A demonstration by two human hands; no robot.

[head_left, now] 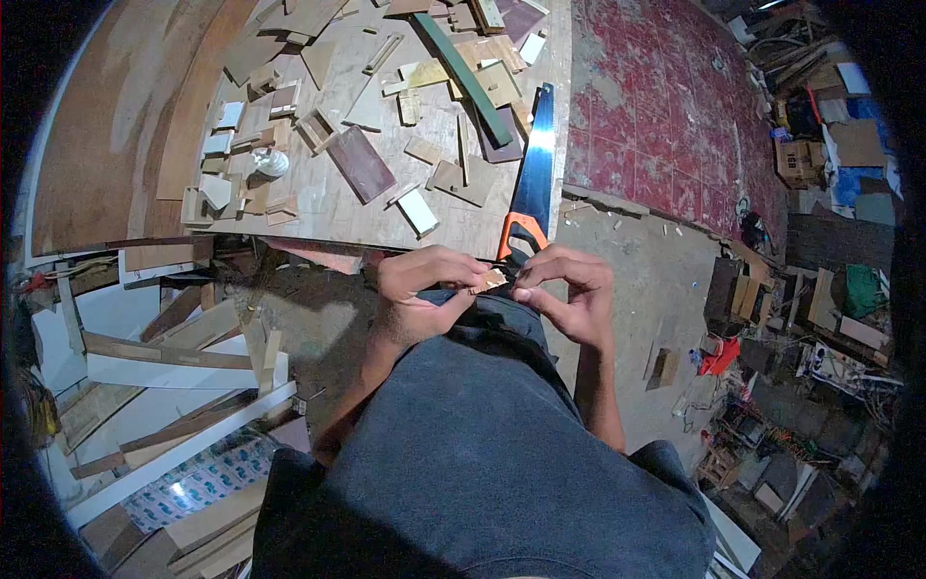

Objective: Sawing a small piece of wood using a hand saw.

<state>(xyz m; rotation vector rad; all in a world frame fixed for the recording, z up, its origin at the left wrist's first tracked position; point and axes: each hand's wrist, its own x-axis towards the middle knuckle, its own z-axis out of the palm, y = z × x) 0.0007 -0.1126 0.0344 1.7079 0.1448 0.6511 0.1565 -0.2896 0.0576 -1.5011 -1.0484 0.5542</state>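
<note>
My left hand (424,294) pinches a small, light brown, rough-edged piece (490,281) between thumb and fingertips at my waist, over my dark clothing. My right hand (567,297) is curled just right of it, thumb and forefinger close together beside a small dark shape; what they grip is too small to make out. Just beyond my hands, a handsaw (533,169) with an orange and black handle lies along the right edge of the wooden worktable (304,217), its shiny blade pointing away from me.
Wood offcuts (362,166), a long green strip (463,82) and a clear container (270,162) cover the worktable. Boards and scraps (169,357) pile at lower left. A worn red tiled surface (656,116) is at upper right, with assorted clutter (854,323) along the far right.
</note>
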